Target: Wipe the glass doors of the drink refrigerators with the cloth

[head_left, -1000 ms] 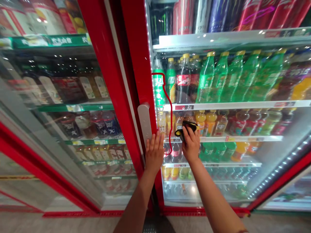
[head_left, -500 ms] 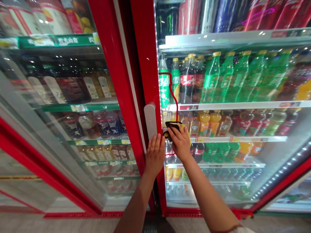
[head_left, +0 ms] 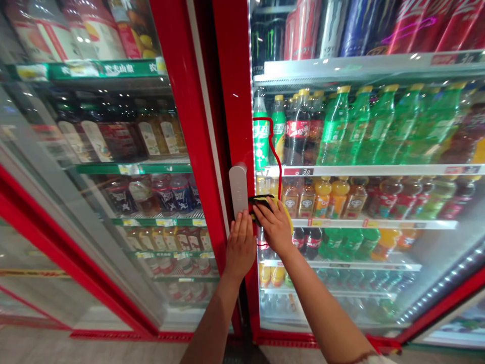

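My left hand [head_left: 241, 247] lies flat against the lower end of the grey door handle [head_left: 238, 189], fingers extended upward and side by side. Just right of it, my right hand [head_left: 275, 225] presses a black and yellow cloth [head_left: 288, 215] onto the glass door, beside the red frame [head_left: 237, 111]. The cloth shows above and to both sides of the fingers; the rest is hidden under the palm. A red outline [head_left: 279, 167] on the glass runs down to the cloth.
Behind the right-hand glass stand shelves of green bottles [head_left: 335, 126], cola bottles [head_left: 299, 131] and cans [head_left: 333, 30]. A second red-framed cooler with drinks [head_left: 111, 136] is on the left. The floor [head_left: 34, 349] shows at the bottom.
My right hand and the cloth have moved left across the glass, closer to the handle and my left hand. The view has shifted slightly. My left hand stays at the handle's lower end.
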Available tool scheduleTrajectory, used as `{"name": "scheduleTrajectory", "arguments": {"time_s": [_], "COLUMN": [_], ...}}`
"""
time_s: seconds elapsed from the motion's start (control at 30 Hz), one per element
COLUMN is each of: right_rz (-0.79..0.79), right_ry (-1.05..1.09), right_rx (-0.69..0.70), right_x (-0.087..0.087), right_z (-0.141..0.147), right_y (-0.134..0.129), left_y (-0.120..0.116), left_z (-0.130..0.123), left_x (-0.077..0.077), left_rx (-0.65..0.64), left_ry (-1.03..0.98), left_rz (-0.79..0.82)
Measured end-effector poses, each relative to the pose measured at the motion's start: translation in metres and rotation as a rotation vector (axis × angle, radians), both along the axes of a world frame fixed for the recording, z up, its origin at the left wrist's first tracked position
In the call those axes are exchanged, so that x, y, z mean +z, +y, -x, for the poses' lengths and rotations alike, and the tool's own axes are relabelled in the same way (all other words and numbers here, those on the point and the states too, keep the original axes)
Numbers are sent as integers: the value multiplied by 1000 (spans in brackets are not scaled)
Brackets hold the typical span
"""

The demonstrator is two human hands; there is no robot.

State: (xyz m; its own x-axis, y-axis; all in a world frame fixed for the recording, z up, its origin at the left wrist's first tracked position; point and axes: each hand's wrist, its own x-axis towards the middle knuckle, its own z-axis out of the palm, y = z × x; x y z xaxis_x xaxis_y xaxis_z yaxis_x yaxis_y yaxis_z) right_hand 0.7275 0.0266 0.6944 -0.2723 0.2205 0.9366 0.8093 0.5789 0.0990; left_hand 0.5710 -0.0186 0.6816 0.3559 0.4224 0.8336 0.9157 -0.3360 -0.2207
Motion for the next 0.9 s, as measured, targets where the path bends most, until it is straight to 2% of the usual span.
{"name": "scheduleTrajectory", "arguments": {"time_s": [0.13, 0.2, 0.27, 0.37, 0.43, 0.5, 0.57, 0.67, 0.73, 0.8, 0.9], "right_rz": [22, 10, -13, -32, -25, -18, -23, -48, -71, -82, -90], "right_ry": [-46, -72, -68, -4, 65, 133, 160, 107, 56, 42, 125], "right_rx": [18, 21, 4, -40, -80, -133, -167, -142, -114, -115, -167], "right_x": [-21, -22, -8, 27, 44, 47, 38, 28, 34, 50, 68], "right_z": [-3, -5, -5, -4, -4, -4, -3, 1, 2, -2, -17], "right_y": [-5, -6, -4, 0, 0, -3, -6, -6, -3, 0, 1], "left_y": [1, 1, 1, 2, 2, 3, 4, 7, 10, 14, 18], "left_z": [-1, -1, -2, -5, -7, -9, -10, -11, -13, -16, -22], "left_x": [-2, -3, -2, 5, 10, 15, 18, 20, 23, 27, 35], "left_rx": [17, 11, 5, 5, -2, -10, -5, -6, -18, -21, -13], "left_ry": [1, -2, -9, -17, -19, -22, -33, -57, -62, -63, -74], "left_rz": [-17, -42, -67, -89, -93, -93, -88, -65, -61, -73, -91]}}
